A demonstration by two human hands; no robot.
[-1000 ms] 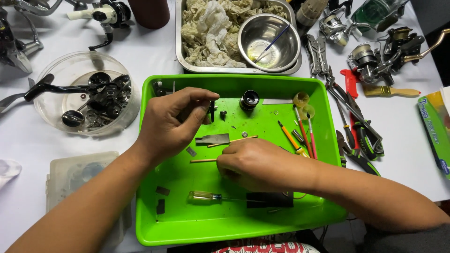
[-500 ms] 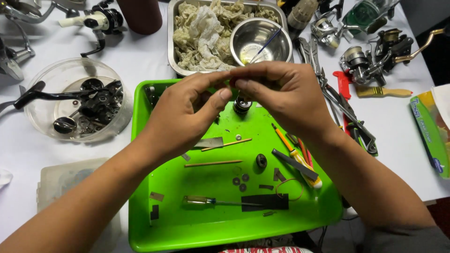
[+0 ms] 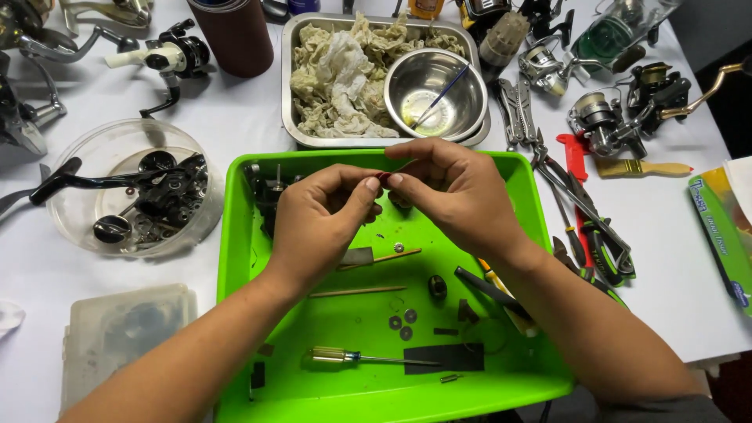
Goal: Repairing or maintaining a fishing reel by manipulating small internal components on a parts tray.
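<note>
left hand (image 3: pixel 321 215): I've got it up over the green tray (image 3: pixel 235 258), thumb and forefinger pinched on a tiny dark reddish part (image 3: pixel 382 178). Too small for me to say what it is.
right hand (image 3: pixel 454 188): meets the left fingertip to fingertip, pinching the same part from the 3 o'clock side.
the part: sits between both hands' fingertips, above the tray's 12 o'clock end.
tray floor: small screwdriver (image 3: pixel 356 358) with a clear yellowish handle down at 6 o'clock, beside a flat black strip (image 3: pixel 446 358); a few little washers (image 3: pixel 403 319) just above those, and a thin wooden stick (image 3: pixel 356 292) near the middle.
at 12 o'clock past the tray: steel pan of rags (image 3: pixel 337 55) holding a steel bowl (image 3: pixel 435 90).
at 9 o'clock: clear round tub (image 3: pixel 117 188) of black reel parts.
at 3 o'clock: pliers (image 3: pixel 603 243) and fishing reels (image 3: pixel 603 125) on the white table.
</note>
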